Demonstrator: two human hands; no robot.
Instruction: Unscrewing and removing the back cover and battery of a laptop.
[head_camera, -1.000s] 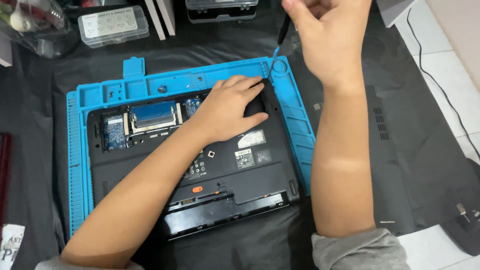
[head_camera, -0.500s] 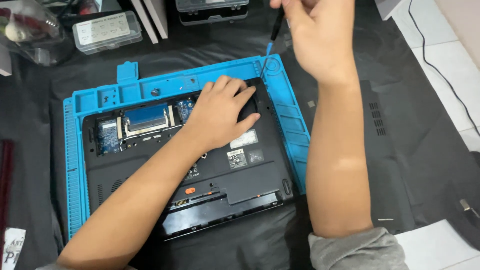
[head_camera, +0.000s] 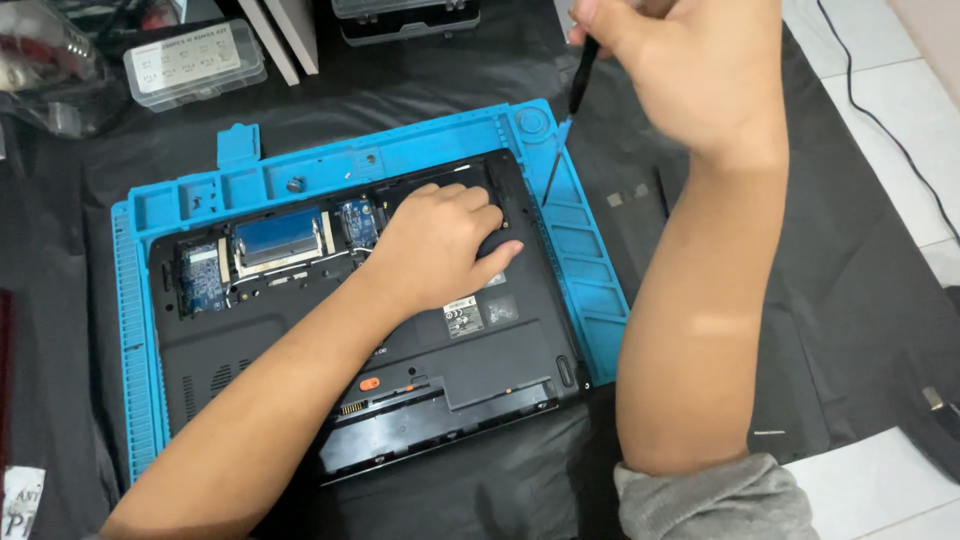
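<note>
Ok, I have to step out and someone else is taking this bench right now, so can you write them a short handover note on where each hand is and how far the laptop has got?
Left hand: flat on the upturned black laptop, pressing near its top right corner, holding nothing.
Right hand: raised above the mat's top right corner, grip shut on a black screwdriver whose tip points down at the laptop's corner.
The laptop lies on the blue repair mat; a clear parts box sits at the top left.
Done: the cover over the memory and circuit boards is off and the battery bay is empty.
Left: the rest of the bottom shell is still on.
</note>
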